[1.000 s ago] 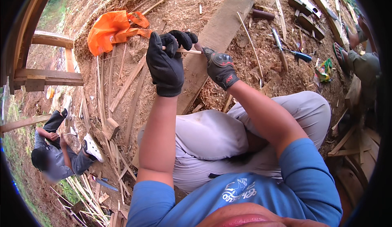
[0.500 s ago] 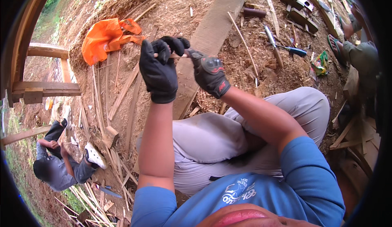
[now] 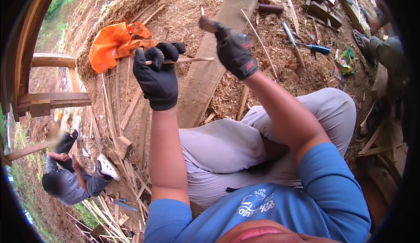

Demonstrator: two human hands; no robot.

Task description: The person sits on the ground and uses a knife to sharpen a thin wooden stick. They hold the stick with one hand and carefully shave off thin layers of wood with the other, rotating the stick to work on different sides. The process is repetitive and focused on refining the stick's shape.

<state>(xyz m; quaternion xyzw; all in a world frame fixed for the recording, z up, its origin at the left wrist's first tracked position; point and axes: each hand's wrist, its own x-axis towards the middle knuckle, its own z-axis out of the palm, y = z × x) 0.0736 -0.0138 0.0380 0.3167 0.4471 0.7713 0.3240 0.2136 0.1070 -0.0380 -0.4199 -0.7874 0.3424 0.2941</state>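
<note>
My left hand (image 3: 156,81), in a black glove, is closed around a thin, pale wooden stick (image 3: 194,60) that points to the right. In my black-gloved right hand (image 3: 235,53) is a small brown piece (image 3: 207,24), flat and perhaps folded; its exact kind does not show. That hand is apart from the stick, above and to the right of its free end. Below both hands a wide wooden plank (image 3: 197,90) lies on the ground, running away from my crossed legs.
An orange bag (image 3: 106,46) lies at the far left. Wooden hand planes (image 3: 323,15), a blue-handled tool (image 3: 320,49) and a green packet (image 3: 345,62) lie to the right. Wood strips (image 3: 130,112) and shavings litter the ground. A person (image 3: 72,177) sits at left; another's leg (image 3: 389,53) shows at right.
My right hand has come off the stick and moved up and right with the brown piece. My left hand has shifted slightly left and down, still holding the stick.
</note>
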